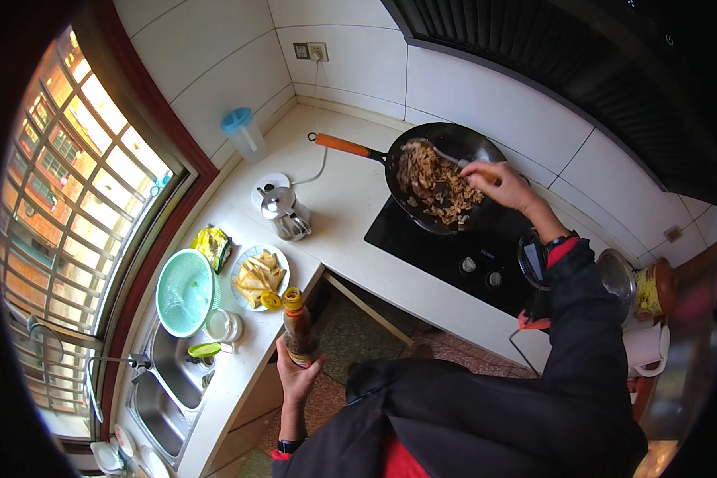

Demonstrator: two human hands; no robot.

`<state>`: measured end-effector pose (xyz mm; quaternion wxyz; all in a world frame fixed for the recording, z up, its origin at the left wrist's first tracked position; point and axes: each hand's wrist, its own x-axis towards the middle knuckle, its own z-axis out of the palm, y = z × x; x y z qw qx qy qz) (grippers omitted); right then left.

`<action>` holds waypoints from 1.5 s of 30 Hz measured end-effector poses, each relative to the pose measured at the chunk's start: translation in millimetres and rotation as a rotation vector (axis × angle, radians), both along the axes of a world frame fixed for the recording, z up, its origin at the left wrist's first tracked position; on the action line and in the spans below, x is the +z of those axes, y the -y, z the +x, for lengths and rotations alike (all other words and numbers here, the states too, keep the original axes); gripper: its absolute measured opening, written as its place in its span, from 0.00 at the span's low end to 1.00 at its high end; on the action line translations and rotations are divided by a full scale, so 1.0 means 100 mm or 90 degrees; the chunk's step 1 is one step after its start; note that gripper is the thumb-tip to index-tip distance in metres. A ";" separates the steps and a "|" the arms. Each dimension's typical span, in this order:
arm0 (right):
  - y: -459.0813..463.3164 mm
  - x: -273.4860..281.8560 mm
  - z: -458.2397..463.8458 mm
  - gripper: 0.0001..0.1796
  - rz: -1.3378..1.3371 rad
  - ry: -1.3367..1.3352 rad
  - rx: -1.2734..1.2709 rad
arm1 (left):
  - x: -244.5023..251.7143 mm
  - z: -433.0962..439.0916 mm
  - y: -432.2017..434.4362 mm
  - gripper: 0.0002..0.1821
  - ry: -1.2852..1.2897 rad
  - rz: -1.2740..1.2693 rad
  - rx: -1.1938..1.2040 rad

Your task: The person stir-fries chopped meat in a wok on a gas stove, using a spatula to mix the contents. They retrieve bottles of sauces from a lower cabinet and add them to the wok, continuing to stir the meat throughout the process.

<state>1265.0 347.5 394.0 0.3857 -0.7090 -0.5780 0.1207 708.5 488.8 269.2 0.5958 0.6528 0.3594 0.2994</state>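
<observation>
My right hand [502,188] grips the handle of a spatula [450,156], whose head rests among browned, chopped food [436,179] in a black wok [472,140]. The wok sits on a black gas hob [430,245], and its orange handle [340,144] points to the left. Lower down, my left hand [299,370] is wrapped around a dark sauce bottle [297,328]. The bottle is upright with its yellow flip cap [270,300] raised. Close to its top lies a white plate [239,267] of pale, cut wedges of food [260,279].
A mint-green colander [185,293], a yellow packet [212,245] and a glass jar [223,325] with a green lid [204,349] stand near the double sink [161,412]. Behind them are a steel kettle [287,214] and a blue-lidded jug [243,132]. The range hood [502,54] overhangs the hob.
</observation>
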 end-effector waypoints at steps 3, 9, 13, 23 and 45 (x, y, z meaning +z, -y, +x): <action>0.00 0.26 -0.53 0.07 -0.052 0.298 0.161 | -0.03 0.08 -0.03 0.41 0.003 0.051 -0.012; 0.55 0.68 -1.56 0.07 -0.222 0.417 0.158 | -0.04 0.10 -0.13 0.42 0.000 0.079 -0.027; 0.50 0.50 -1.53 0.04 -0.228 0.377 0.138 | 0.02 0.09 -0.18 0.41 -0.027 0.092 -0.027; 0.61 0.48 -0.18 0.14 -0.011 -0.138 -0.311 | 0.00 0.07 -0.23 0.41 -0.027 0.122 -0.035; 0.75 0.86 -1.52 0.03 -0.087 0.280 0.085 | -0.03 0.17 -0.13 0.43 -0.008 0.071 -0.055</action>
